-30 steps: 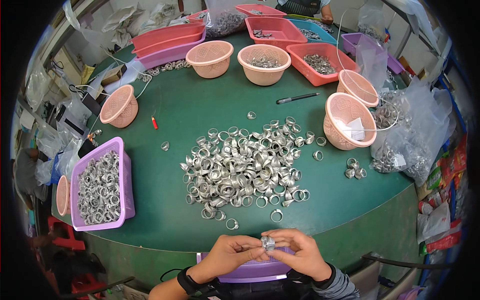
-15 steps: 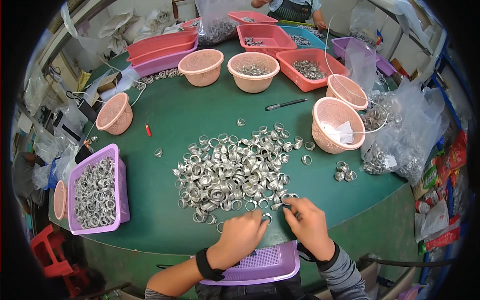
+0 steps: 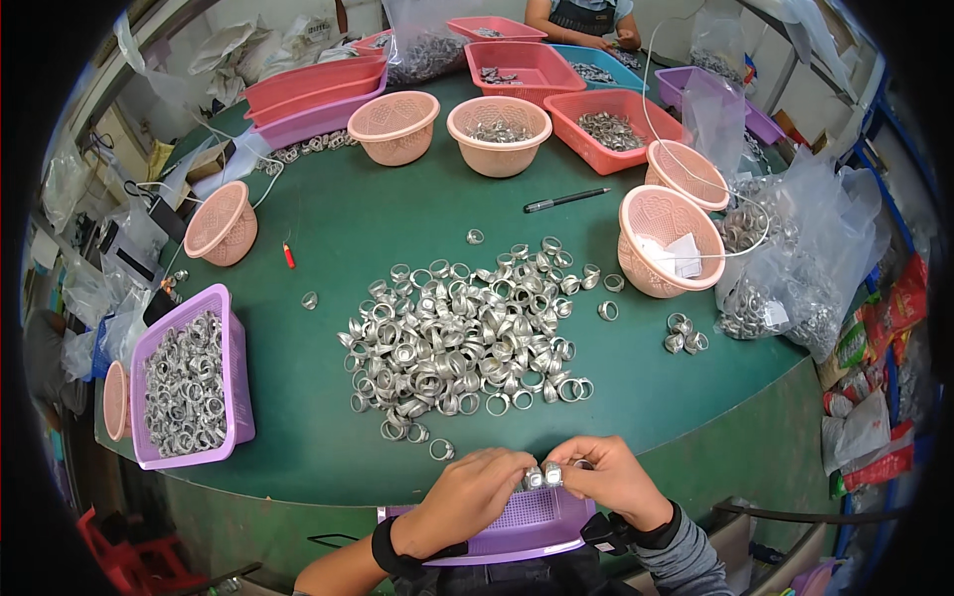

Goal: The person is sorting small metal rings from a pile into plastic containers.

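My left hand (image 3: 473,494) pinches a silver ring (image 3: 534,479) between thumb and fingertips. Close against it, my right hand (image 3: 614,479) grips another silver ring (image 3: 554,474), and a further bit of ring shows behind its fingers. Both rings have their broad tops turned up, side by side, above the table's near edge. Below them a purple basket (image 3: 556,536) rests at my lap, partly hidden by my wrists. Just beyond my hands a large heap of silver rings (image 3: 452,343) covers the middle of the green table (image 3: 328,437).
A purple basket full of rings (image 3: 237,368) stands at the left. Pink bowls (image 3: 393,139), red trays (image 3: 596,129) and a pen (image 3: 566,201) lie farther back. Bags of rings (image 3: 785,298) and a small ring cluster (image 3: 686,336) are at the right. Across the table sits another person (image 3: 586,18).
Both hands have drawn back from the heap's near edge toward me, with rings now held close together over the lap basket. The person opposite has moved their hands together.
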